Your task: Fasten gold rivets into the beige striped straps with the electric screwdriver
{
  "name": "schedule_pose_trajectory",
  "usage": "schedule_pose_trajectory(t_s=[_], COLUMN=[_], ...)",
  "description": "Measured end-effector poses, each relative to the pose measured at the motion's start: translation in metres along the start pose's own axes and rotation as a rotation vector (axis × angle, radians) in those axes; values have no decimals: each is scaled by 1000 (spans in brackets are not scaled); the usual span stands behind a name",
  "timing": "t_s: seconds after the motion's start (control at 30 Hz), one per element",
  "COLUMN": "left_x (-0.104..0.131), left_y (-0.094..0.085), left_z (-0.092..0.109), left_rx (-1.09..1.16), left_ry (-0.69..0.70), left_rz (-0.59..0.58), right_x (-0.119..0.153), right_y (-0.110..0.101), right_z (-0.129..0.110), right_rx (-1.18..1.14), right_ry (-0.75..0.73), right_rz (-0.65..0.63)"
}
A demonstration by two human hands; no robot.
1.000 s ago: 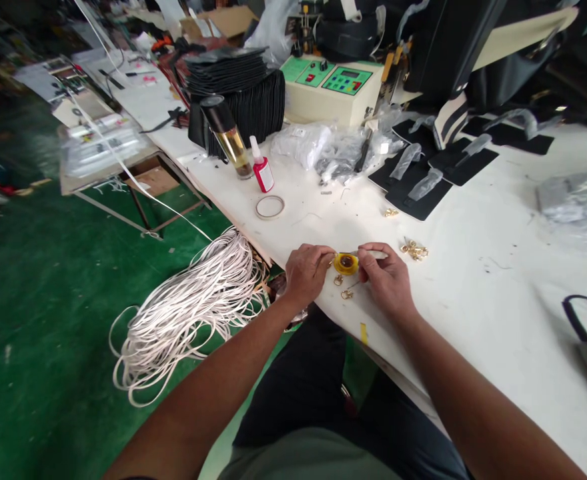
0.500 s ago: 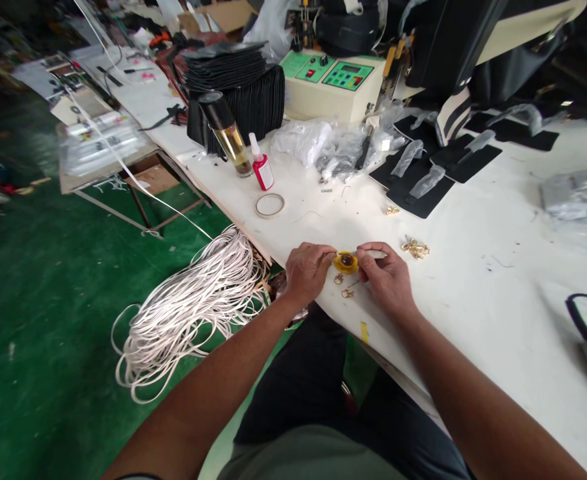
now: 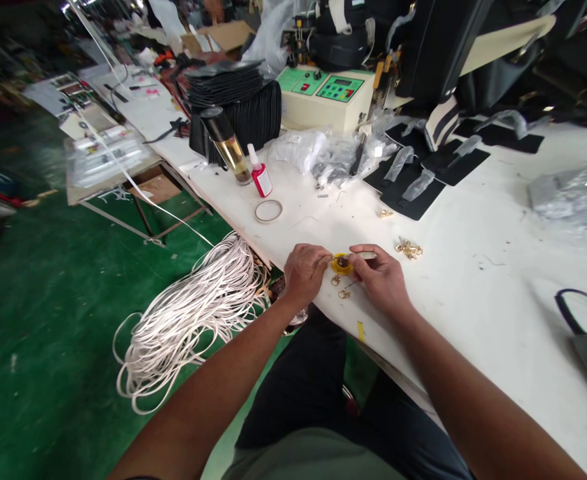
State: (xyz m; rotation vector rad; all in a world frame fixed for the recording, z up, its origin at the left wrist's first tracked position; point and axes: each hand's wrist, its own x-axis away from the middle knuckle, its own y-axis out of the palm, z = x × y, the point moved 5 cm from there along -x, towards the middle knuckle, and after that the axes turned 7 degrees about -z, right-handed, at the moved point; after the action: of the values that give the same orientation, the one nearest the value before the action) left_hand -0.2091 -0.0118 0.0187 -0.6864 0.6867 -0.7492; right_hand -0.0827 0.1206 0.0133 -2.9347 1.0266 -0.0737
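A small yellow round dish with something dark brown in its middle lies on the table between my hands. At its left edge my left hand is closed in a pinch; a tiny dark thing shows at the fingertips, too small to name. My right hand is closed at the dish's right side, with a slim whitish stick-like piece between thumb and fingers. Just below the dish lie two small gold metal fittings, a nearer one and a farther one.
Gold fittings are heaped right of my hands. A red bottle, a drink bottle and a ring stand or lie farther left. Black panels and a green-topped machine are behind. White cord is piled left, below table height.
My right hand has moved slightly left, its fingertips now closer over the dish. My left hand stays at the dish's left edge. The whole view has shifted a little.
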Motion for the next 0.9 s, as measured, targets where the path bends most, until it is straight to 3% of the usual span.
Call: schedule_pose_trajectory(t_s=[0.13,0.3,0.47,0.67,0.8,0.9], left_x=[0,0,-6,-18,-33,-56], left_y=[-1,-4,-4,-8,-10,5], left_z=[-1,-2,-6,-12,8,39], left_rx=[3,-22,-94,-140,-178,-201], left_ry=[5,0,-5,-55,11,104], left_rz=[32,99,95,69,38,-103], right_x=[1,-1,-5,-11,-15,-16], right_y=[-1,-19,-51,-98,-119,-128], right_z=[0,-3,-7,-8,-9,-10], right_rx=[-61,-126,-188,-383,-511,-596], right_ry=[24,3,-38,-121,-149,-158], right_rz=[-8,111,214,448,539,595])
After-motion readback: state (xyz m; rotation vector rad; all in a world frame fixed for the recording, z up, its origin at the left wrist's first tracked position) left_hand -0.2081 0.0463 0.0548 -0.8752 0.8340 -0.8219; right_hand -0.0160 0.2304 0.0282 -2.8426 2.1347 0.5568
